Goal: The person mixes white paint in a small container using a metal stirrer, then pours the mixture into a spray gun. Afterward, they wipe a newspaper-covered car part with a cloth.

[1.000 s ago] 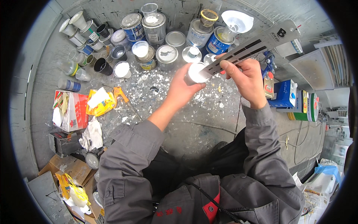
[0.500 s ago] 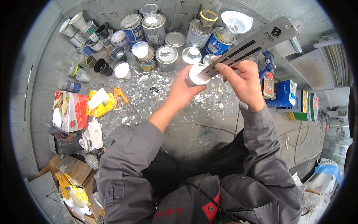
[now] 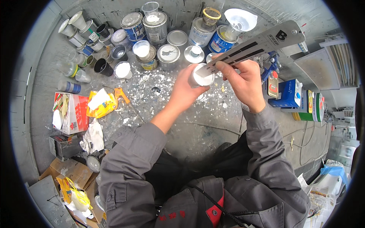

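White paint fills the small cup (image 3: 201, 76) that your left hand (image 3: 186, 89) grips from the side, close above the spattered grey floor (image 3: 197, 117); your right hand (image 3: 245, 81) pinches the grey mixing stick (image 3: 253, 47). Compared with a second ago, the stick has tilted flatter and moved slightly right, its tip staying in the cup; this suggests stirring goes on, with the row of paint cans (image 3: 167, 57) just behind.

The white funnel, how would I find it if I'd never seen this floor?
Look at the paint-splattered grey floor, then at the crowd of paint cans along its far edge. The white funnel sits on the blue can at the right end of that row. It is the only wide, cone-shaped thing there; its neighbours are round cans with flat lids.
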Action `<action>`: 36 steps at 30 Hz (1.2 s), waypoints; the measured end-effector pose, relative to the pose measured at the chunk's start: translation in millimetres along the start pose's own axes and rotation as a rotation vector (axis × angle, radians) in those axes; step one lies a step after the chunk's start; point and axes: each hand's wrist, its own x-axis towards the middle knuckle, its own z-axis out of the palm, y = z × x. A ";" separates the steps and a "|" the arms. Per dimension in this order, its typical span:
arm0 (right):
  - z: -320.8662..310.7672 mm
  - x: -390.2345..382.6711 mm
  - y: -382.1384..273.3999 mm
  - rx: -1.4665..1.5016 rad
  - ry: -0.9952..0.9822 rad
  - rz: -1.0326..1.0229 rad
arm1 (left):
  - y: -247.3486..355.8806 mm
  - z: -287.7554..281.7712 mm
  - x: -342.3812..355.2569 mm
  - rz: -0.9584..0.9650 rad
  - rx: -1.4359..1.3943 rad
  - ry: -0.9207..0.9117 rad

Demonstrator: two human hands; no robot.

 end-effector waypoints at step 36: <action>-42.3 5.4 -6.8 0.303 0.277 0.138 | -2.6 -17.8 18.6 -0.039 -0.066 0.158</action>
